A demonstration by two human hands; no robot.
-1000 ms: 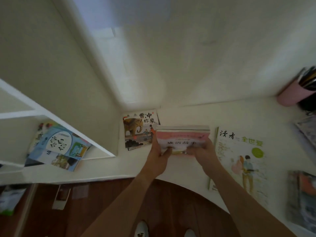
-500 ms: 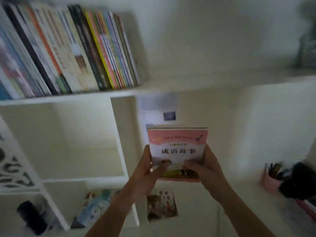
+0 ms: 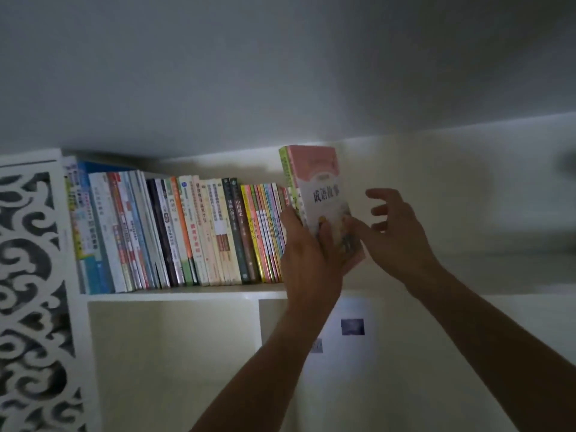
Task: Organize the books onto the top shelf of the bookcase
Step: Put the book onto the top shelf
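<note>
Top shelf (image 3: 187, 296) of white bookcase: row of upright books (image 3: 174, 235) filling its left part, spines outward, leaning slightly. Pink-covered book (image 3: 324, 194) with a green-spined volume pressed against its left side, held upright at the right end of that row, above the shelf board, tilted a little; whether touching the board, cannot tell. Left hand (image 3: 307, 247) gripping the pair from below, thumb across the pink cover, fingers behind. Right hand (image 3: 396, 235) just right of the pink book, fingers spread and loosely curved, holding nothing, forefinger near the cover's lower corner. Carved fretwork panel (image 3: 28, 275) left of the row. Lower compartments beneath the shelf.
</note>
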